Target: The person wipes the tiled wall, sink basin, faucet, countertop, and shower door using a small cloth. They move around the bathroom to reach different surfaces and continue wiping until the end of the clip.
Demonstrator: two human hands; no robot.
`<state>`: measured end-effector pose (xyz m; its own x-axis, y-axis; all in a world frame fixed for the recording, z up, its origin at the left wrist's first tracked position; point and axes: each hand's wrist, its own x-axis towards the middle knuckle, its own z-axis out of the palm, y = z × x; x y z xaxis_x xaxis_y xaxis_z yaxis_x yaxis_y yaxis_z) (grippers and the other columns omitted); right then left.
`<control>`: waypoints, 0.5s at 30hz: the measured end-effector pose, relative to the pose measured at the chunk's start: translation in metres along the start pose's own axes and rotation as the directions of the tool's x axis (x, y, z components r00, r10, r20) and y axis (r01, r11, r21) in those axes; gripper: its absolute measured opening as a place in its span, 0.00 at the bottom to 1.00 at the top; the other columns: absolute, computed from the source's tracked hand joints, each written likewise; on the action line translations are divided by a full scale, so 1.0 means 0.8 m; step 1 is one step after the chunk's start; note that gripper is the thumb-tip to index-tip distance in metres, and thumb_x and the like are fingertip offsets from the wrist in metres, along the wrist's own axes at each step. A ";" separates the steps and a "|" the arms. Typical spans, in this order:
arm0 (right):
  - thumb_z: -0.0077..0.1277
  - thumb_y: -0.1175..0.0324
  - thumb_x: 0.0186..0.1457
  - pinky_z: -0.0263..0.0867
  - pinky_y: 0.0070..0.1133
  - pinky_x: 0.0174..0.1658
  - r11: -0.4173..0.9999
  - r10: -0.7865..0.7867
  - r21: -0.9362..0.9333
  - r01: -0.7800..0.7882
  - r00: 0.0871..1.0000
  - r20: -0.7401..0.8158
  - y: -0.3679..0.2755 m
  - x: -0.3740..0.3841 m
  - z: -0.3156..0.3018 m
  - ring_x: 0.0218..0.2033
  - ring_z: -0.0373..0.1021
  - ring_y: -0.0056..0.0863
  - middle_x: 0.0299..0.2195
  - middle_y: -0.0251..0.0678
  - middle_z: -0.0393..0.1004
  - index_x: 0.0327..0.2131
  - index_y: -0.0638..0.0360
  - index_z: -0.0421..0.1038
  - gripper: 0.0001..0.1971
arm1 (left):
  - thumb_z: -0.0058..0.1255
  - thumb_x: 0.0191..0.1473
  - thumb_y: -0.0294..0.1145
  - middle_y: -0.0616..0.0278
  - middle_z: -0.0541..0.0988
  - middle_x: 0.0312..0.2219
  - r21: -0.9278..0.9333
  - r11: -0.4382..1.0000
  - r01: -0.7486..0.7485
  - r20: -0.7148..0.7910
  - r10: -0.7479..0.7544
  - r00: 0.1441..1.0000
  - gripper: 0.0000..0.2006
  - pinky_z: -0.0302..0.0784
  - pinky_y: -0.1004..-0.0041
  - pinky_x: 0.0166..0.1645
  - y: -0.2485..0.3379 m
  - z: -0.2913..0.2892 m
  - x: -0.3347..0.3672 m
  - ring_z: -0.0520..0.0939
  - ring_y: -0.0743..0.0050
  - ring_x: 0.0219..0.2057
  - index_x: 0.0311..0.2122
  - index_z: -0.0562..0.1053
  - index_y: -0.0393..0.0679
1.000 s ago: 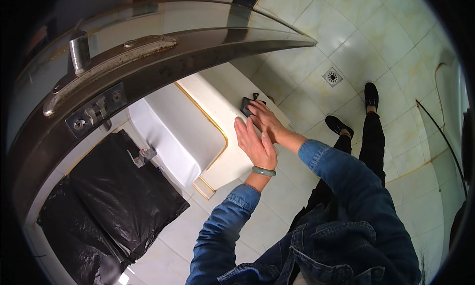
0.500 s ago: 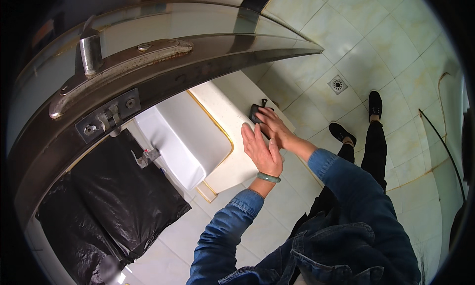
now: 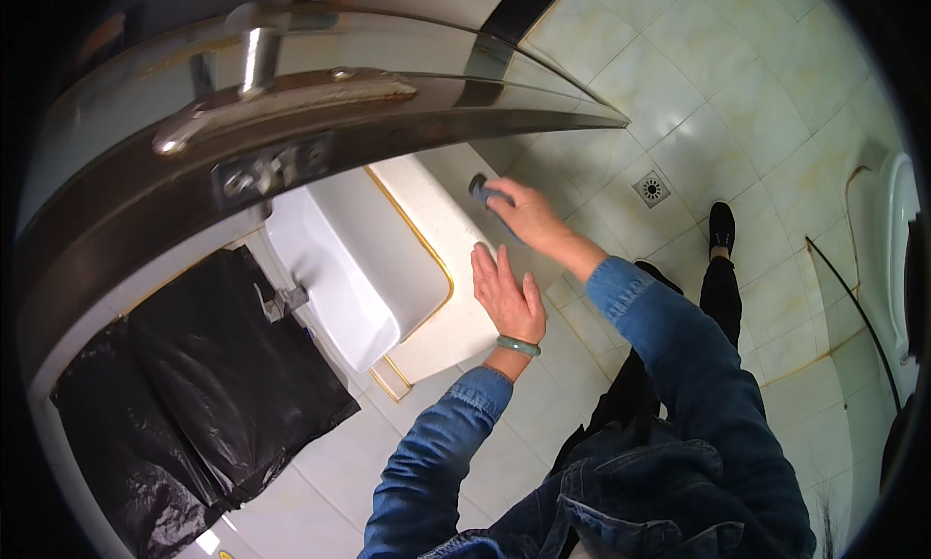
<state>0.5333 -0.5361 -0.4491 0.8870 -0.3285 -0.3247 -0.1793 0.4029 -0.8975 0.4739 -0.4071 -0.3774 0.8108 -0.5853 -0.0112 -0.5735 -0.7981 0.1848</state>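
My left hand (image 3: 507, 300) rests flat, fingers stretched out, on the outer edge of a white counter (image 3: 438, 192). A green bangle circles that wrist. Just beyond it, my right hand (image 3: 529, 217) is closed around a small dark tool (image 3: 479, 188) with a rounded black end. Most of the tool is hidden in the palm, and its kind cannot be made out. It is held beside the counter's outer side. Set into the counter is a white basin (image 3: 344, 283), bordered by a gold line.
A dark-framed glass panel (image 3: 407, 113) with metal hardware arches over the basin's far side. Black plastic sheeting (image 3: 194, 375) lies at the lower left, beside a metal tap (image 3: 283, 303). A drain (image 3: 652, 189) is set in the tiled floor; my dark shoe (image 3: 722, 227) stands near it.
My right hand has moved away from the counter top and slightly up, carrying the dark tool past the outer edge. My left hand stays on the counter. The view has shifted slightly.
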 end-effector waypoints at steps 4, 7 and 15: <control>0.50 0.65 0.58 0.66 0.26 0.46 0.975 -0.220 -0.047 0.216 0.955 -0.198 -0.063 -0.002 -0.035 0.42 0.71 0.37 0.41 0.44 0.75 0.48 0.59 0.70 0.16 | 0.43 0.56 0.34 0.39 0.47 0.65 0.007 1.000 -0.005 -0.016 0.005 1.000 0.29 0.41 0.50 0.65 -0.001 0.001 0.001 0.48 0.39 0.66 0.62 0.57 0.37; 0.50 0.64 0.58 0.66 0.24 0.47 0.963 -0.255 -0.141 0.231 0.948 -0.192 -0.088 0.006 -0.045 0.42 0.72 0.36 0.42 0.45 0.75 0.49 0.62 0.69 0.17 | 0.43 0.55 0.34 0.39 0.47 0.65 0.025 1.000 0.006 -0.012 -0.006 1.000 0.29 0.42 0.50 0.65 0.000 0.002 0.001 0.48 0.40 0.66 0.61 0.57 0.37; 0.51 0.63 0.58 0.65 0.24 0.49 0.985 -0.144 -0.115 0.129 0.981 -0.131 -0.104 0.025 -0.065 0.45 0.72 0.33 0.45 0.46 0.75 0.52 0.63 0.68 0.20 | 0.43 0.55 0.34 0.40 0.48 0.64 0.034 0.999 0.007 -0.032 -0.006 0.999 0.28 0.43 0.50 0.65 0.001 0.004 0.002 0.48 0.41 0.66 0.61 0.58 0.39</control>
<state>0.5434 -0.6207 -0.3963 0.8401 -0.4920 -0.2283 -0.1110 0.2559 -0.9603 0.4745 -0.4095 -0.3804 0.8177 -0.5754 0.0193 -0.5712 -0.8067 0.1515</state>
